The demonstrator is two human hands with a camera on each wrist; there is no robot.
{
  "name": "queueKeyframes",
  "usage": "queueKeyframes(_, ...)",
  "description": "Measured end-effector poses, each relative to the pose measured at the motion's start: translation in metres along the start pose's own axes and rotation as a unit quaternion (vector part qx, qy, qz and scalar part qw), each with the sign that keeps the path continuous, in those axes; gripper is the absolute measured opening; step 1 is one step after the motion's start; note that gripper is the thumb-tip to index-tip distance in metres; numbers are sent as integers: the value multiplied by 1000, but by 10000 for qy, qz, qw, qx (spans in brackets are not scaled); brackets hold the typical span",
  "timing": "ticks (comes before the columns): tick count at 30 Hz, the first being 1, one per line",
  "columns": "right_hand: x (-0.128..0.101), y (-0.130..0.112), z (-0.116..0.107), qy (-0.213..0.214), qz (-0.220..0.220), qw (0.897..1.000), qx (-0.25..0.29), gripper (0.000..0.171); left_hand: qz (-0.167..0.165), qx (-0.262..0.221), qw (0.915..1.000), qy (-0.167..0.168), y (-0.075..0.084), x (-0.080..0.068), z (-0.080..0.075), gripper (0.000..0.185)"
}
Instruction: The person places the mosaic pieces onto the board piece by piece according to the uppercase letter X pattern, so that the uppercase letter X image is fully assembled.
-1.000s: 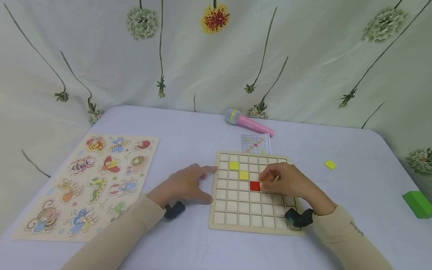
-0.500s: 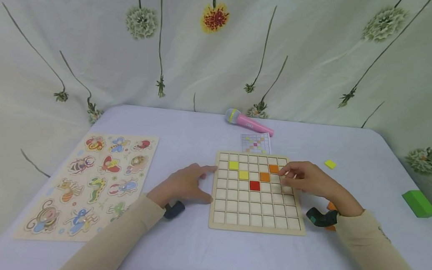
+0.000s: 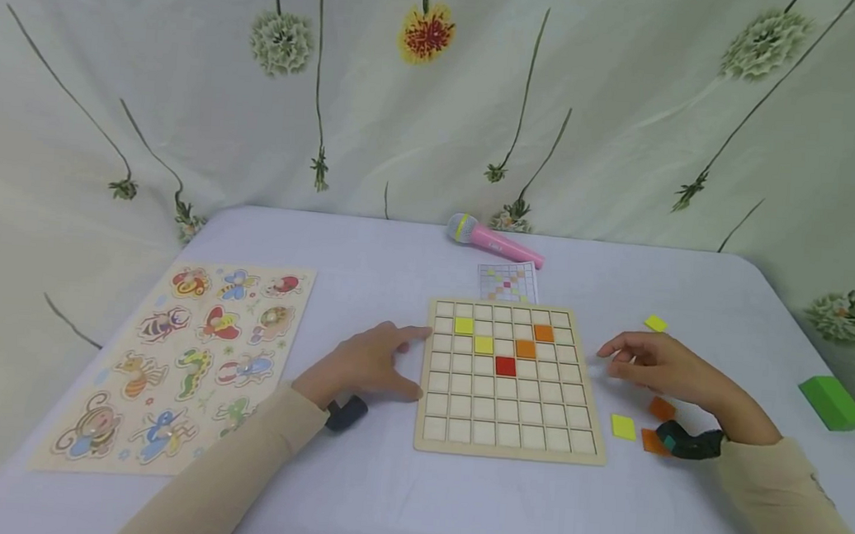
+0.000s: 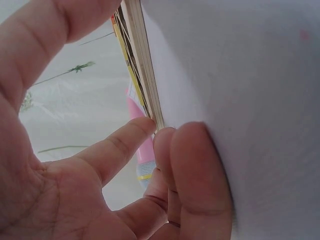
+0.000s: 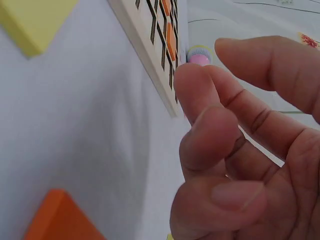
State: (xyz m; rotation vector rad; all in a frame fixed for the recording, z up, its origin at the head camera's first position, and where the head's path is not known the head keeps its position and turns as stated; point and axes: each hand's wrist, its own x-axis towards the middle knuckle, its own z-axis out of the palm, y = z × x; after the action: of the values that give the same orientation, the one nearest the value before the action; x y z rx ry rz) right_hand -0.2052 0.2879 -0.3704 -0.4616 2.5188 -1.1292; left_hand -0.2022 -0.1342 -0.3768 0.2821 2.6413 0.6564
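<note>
Your table [image 3: 382, 495] has a pale lilac cloth over it. On it: wooden grid board [image 3: 512, 380] at centre, an insect peg puzzle [image 3: 183, 362] well off to its left, a pattern card [image 3: 508, 282] just behind the board, and a pink toy microphone [image 3: 494, 242] behind the card near the back edge. Right of the board you've got loose tiles on the cloth: one yellow tile [image 3: 623, 427] just off the board's near right corner, two orange tiles [image 3: 658, 424] beside it, another yellow tile [image 3: 655, 323] farther back. Green block [image 3: 832, 403] sits near the right edge. Your left hand [image 3: 364, 362] rests on the cloth against the board's left edge.
</note>
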Motion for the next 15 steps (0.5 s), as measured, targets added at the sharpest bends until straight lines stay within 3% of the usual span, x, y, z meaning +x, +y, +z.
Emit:
queueKeyframes(11, -22, 34, -23, 392, 76, 9992, 53, 24, 23, 0, 10000, -9, -2, 2, 0, 97)
queueKeyframes(15, -29, 48, -33, 294, 76, 9995, 85, 22, 8, 1, 10000, -12, -3, 2, 1, 97)
